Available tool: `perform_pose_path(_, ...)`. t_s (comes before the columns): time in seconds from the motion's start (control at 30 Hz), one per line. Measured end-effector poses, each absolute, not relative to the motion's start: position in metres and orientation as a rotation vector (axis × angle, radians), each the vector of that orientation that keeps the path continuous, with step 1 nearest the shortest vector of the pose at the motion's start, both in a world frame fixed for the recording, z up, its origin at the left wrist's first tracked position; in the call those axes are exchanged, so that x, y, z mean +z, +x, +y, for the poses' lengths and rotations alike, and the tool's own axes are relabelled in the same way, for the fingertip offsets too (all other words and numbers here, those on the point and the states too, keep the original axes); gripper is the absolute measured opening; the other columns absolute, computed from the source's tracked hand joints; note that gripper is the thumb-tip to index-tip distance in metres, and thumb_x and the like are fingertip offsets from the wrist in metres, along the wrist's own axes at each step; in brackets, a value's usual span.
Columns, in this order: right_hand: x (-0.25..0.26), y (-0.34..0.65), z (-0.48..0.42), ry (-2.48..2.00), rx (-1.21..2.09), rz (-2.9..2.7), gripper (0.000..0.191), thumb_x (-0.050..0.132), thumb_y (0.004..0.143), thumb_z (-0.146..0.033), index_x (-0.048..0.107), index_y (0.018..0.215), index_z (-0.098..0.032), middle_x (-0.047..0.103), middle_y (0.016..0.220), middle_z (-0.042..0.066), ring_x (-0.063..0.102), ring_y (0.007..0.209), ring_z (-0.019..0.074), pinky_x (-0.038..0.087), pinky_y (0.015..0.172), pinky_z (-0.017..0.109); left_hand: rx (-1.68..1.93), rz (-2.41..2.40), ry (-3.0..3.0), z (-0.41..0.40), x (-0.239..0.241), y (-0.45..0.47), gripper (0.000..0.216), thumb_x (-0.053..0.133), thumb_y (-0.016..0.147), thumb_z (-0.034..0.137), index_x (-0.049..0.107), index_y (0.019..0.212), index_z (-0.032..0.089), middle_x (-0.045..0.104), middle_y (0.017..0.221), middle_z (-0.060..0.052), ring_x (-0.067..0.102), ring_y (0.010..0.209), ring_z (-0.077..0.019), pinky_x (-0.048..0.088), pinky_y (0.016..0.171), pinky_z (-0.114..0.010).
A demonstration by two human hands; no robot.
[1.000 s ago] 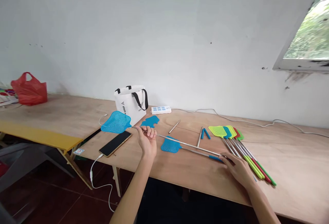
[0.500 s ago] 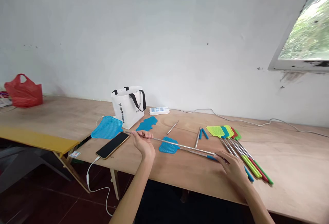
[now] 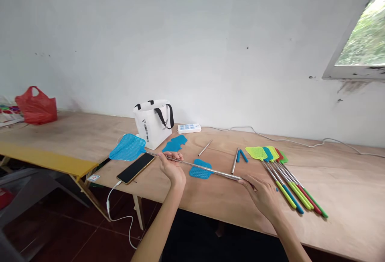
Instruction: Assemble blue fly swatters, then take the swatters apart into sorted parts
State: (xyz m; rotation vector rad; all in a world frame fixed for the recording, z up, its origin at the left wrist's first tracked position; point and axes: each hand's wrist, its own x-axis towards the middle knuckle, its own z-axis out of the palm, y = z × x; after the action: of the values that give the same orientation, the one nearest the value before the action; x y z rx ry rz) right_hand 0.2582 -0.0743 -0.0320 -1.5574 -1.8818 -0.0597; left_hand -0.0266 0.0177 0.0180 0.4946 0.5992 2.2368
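A blue fly swatter [image 3: 127, 147] with a thin metal telescopic rod is held slantwise over the table, its head at the left. My left hand [image 3: 173, 170], palm up, has its fingers closed around the rod near the head. At the rod's far end my right hand [image 3: 262, 194] grips with thumb and fingers. Behind the rod lies a second blue swatter [image 3: 200, 169], its handle mostly hidden by my right hand. Beyond are a metal tube [image 3: 205, 148], another metal tube [image 3: 235, 161], blue handle grips [image 3: 242, 156] and flat blue pieces [image 3: 175, 144].
Several coloured fly swatters [image 3: 282, 180] lie side by side at the right. A phone [image 3: 136, 168] on a white cable [image 3: 120, 217], a white tote bag [image 3: 152, 127] and a power strip [image 3: 189, 128] are on the table [image 3: 216, 210]. A red bag [image 3: 37, 107] sits far left.
My right hand has moved left, closer to my left hand, and the rod between them shows shorter. The whole view has shifted slightly.
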Motion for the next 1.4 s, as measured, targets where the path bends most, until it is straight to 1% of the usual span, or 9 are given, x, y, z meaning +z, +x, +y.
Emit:
perform_pose_path(0.13,-0.029,0.249,-0.08,-1.535,-0.101,-1.87,0.048,0.038,0.103,-0.057,0.067,0.083,-0.025,0.069,0.074,0.002,0.066,0.068,0.0188,0.039,0.062,0.027,2.234,0.68,0.512,0.014,0.014,-0.015,0.055,0.06,0.086,0.072,0.049,0.077,0.019,0.066,0.064,-0.003,0.07,0.067,-0.0216,0.053,0.065,-0.032)
perform_pose_path(0.27,-0.036,0.218,-0.084,-1.486,-0.093,-1.879,0.049,0.035,0.104,-0.056,0.071,0.093,-0.025,0.075,0.082,0.005,0.07,0.072,0.0194,0.037,0.058,0.026,1.97,0.768,0.602,-0.009,-0.004,0.027,0.056,0.057,0.087,0.074,0.053,0.08,0.019,0.074,0.079,-0.011,0.075,0.081,-0.0285,0.057,0.075,-0.039)
perform_pose_path(0.5,-0.051,0.178,-0.088,-1.405,0.114,-1.823,0.055,0.028,0.105,-0.056,0.068,0.089,-0.022,0.067,0.06,0.002,0.063,0.052,0.0166,0.033,0.051,0.025,1.674,0.782,0.862,-0.053,-0.029,0.079,0.056,0.048,0.092,0.073,0.059,0.078,0.019,0.077,0.088,-0.014,0.074,0.083,-0.0269,0.055,0.082,-0.039)
perform_pose_path(0.67,-0.053,0.18,-0.089,-1.482,-0.051,-1.819,0.054,0.028,0.106,-0.051,0.074,0.098,-0.023,0.074,0.068,0.004,0.066,0.054,0.0179,0.032,0.05,0.026,1.558,0.762,0.91,-0.061,-0.04,0.082,0.058,0.045,0.094,0.072,0.061,0.078,0.018,0.076,0.084,-0.014,0.073,0.085,-0.0276,0.054,0.08,-0.038)
perform_pose_path(0.87,-0.059,0.195,-0.082,-1.48,-0.021,-1.918,0.048,0.032,0.105,-0.049,0.073,0.112,-0.025,0.079,0.086,0.005,0.07,0.062,0.0181,0.039,0.053,0.024,1.527,0.712,0.891,-0.064,-0.048,0.087,0.058,0.045,0.094,0.072,0.062,0.081,0.018,0.075,0.083,-0.012,0.073,0.086,-0.0277,0.054,0.078,-0.037)
perform_pose_path(1.03,-0.059,0.211,-0.076,-1.547,0.006,-2.021,0.045,0.03,0.106,-0.046,0.07,0.116,-0.027,0.078,0.082,0.004,0.071,0.066,0.0199,0.045,0.058,0.026,1.397,0.763,0.84,-0.055,-0.053,0.088,0.059,0.055,0.086,0.075,0.064,0.077,0.017,0.074,0.088,-0.014,0.072,0.091,-0.0301,0.052,0.074,-0.035)
perform_pose_path(1.17,-0.068,0.213,-0.073,-1.632,-0.138,-2.065,0.049,0.025,0.106,-0.046,0.068,0.116,-0.025,0.077,0.079,0.005,0.071,0.065,0.0223,0.041,0.055,0.028,1.279,0.72,0.794,-0.048,-0.055,0.083,0.056,0.062,0.083,0.072,0.066,0.08,0.016,0.075,0.09,-0.015,0.071,0.096,-0.0316,0.051,0.082,-0.037)
perform_pose_path(1.3,-0.072,0.211,-0.072,-1.66,-0.235,-2.112,0.053,0.02,0.107,-0.047,0.066,0.109,-0.022,0.076,0.075,0.004,0.07,0.062,0.0221,0.033,0.052,0.029,1.263,0.691,0.718,-0.044,-0.055,0.082,0.066,0.055,0.083,0.079,0.068,0.083,0.015,0.075,0.087,-0.017,0.072,0.096,-0.033,0.051,0.085,-0.04)
perform_pose_path(1.4,-0.072,0.21,-0.072,-1.649,-0.26,-2.133,0.054,0.017,0.108,-0.048,0.064,0.105,-0.022,0.076,0.076,0.004,0.07,0.061,0.0211,0.029,0.051,0.029,1.281,0.698,0.729,-0.044,-0.056,0.083,0.067,0.054,0.084,0.079,0.068,0.094,0.014,0.076,0.086,-0.016,0.072,0.095,-0.0323,0.052,0.083,-0.039)
